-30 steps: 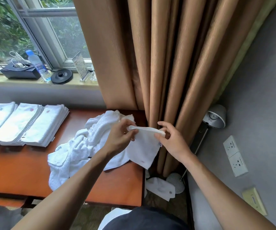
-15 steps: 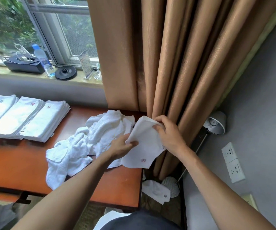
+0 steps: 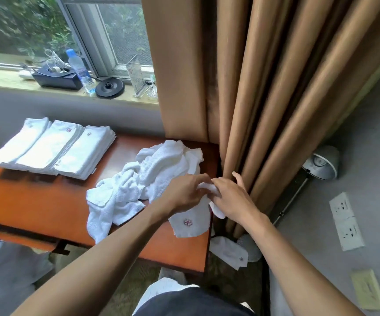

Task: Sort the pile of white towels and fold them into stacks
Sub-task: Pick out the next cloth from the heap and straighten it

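In the head view, your left hand (image 3: 184,193) and right hand (image 3: 233,200) meet over the near right corner of the surface (image 3: 36,206), both on 1 small towel (image 3: 190,226). Its top is bunched between your hands. Its lower part hangs toward you with the red emblem showing, right at the corner edge. Your left fingers (image 3: 199,180) are curled round the bunched top. Your right fingers (image 3: 221,187) lie over it and seem to pinch it from the other side, thumb lifted, though the grip underneath is hidden.

The step in hand looks like opening this towel out for folding. To do it well, look for 2 neighbouring corners rather than holding a wad. Slide each hand outward along the top hem until the cloth hangs flat and square.

Check the 3 folded stacks (image 3: 54,149) at the far left of the surface: each shows its emblem on top, near the far end. Fold so yours lands the same way. Lay the towel on a bare part of the surface, not on the loose pile (image 3: 138,185) just beside your left hand, or you will likely drag other towels along.

Mind the curtain (image 3: 264,99) just beside your right hand, and mind the edge. 1 fallen towel (image 3: 227,252) lies on the floor below that corner, so work further in.
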`<move>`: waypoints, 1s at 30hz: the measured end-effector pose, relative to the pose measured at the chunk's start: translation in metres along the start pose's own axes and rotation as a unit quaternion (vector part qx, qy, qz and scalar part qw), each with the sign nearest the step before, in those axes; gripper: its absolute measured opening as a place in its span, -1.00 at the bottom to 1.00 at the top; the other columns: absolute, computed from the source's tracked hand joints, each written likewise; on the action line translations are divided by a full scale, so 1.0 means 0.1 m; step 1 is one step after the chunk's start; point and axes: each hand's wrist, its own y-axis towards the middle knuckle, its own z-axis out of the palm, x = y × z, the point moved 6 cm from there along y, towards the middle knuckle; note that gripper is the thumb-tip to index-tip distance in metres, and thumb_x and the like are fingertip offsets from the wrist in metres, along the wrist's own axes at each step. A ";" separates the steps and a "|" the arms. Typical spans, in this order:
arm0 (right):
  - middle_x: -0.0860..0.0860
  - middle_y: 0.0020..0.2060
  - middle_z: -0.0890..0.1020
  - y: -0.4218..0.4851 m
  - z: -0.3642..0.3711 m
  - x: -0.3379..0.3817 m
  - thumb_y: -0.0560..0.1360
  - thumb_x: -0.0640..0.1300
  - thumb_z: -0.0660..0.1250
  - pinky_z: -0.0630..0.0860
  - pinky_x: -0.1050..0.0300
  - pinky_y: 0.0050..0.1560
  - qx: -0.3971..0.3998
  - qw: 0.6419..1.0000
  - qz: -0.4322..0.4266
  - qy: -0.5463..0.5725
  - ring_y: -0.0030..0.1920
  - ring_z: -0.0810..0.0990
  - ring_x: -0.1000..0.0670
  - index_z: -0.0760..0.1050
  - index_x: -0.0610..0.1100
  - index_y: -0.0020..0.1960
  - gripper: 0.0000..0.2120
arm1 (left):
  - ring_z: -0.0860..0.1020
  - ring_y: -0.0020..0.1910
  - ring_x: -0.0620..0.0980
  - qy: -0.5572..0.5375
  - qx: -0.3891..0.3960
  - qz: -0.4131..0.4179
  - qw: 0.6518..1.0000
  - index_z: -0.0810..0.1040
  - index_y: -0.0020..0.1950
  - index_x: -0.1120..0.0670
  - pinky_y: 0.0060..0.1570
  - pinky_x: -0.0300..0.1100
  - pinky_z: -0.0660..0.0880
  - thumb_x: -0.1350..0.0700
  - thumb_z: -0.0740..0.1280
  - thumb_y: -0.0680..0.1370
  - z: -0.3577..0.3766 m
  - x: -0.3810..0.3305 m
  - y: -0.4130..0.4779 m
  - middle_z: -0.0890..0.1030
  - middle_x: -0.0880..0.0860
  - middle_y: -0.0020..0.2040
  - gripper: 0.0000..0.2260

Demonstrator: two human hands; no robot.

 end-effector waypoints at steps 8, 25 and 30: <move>0.14 -0.27 0.42 0.29 0.37 0.45 0.58 -0.27 0.20 0.26 0.08 -0.21 0.049 0.986 -0.007 0.157 -0.15 0.45 0.00 0.32 0.08 -0.25 -0.67 | 0.57 -0.09 0.00 -0.043 -0.025 -0.220 0.974 0.61 -0.08 0.09 -0.05 0.01 0.50 0.08 0.51 0.50 -0.52 1.12 -0.90 0.61 -0.03 -0.17 -0.87; 0.06 -0.05 0.68 1.26 1.37 2.66 0.66 -0.32 0.19 0.50 0.20 0.01 0.049 0.921 -0.014 0.385 -0.02 0.62 0.08 0.61 -0.01 0.11 -0.70 | 0.66 -0.15 -0.09 -0.370 -0.088 -0.282 0.881 0.67 0.08 0.13 -0.12 -0.21 0.60 0.14 0.51 0.56 -1.35 3.02 -1.78 0.72 0.11 -0.05 -0.86; 0.10 0.01 0.69 1.66 1.57 3.22 0.68 -0.24 0.19 0.50 0.33 0.04 0.002 0.919 0.030 0.393 0.07 0.64 0.11 0.63 0.10 0.11 -0.69 | 0.59 0.30 0.06 -0.590 -0.134 -0.342 0.719 0.49 0.42 0.13 0.31 0.00 0.52 -0.08 0.48 0.56 -1.43 3.84 -2.02 0.61 0.13 0.32 -0.49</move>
